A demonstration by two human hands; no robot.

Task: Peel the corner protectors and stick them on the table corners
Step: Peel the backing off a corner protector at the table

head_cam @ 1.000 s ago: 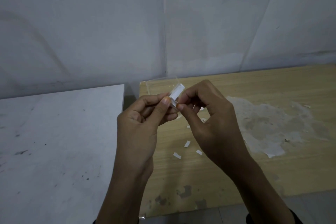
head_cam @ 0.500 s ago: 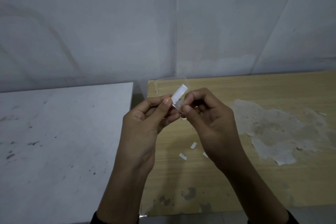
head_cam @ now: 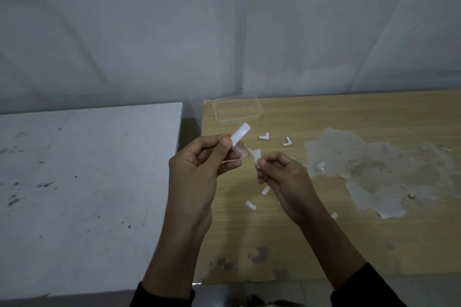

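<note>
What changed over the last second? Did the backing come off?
The right hand pulled right, away from the left hand, pinching a peeled white backing piece. The left hand still holds the corner protector, its other backing strip still on. Scraps on the wooden table stayed put.

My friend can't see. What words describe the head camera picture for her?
A left hand holds a clear corner protector with one white backing strip on, while the right hand pinches a peeled strip, above a wooden table strewn with white scraps.
</note>
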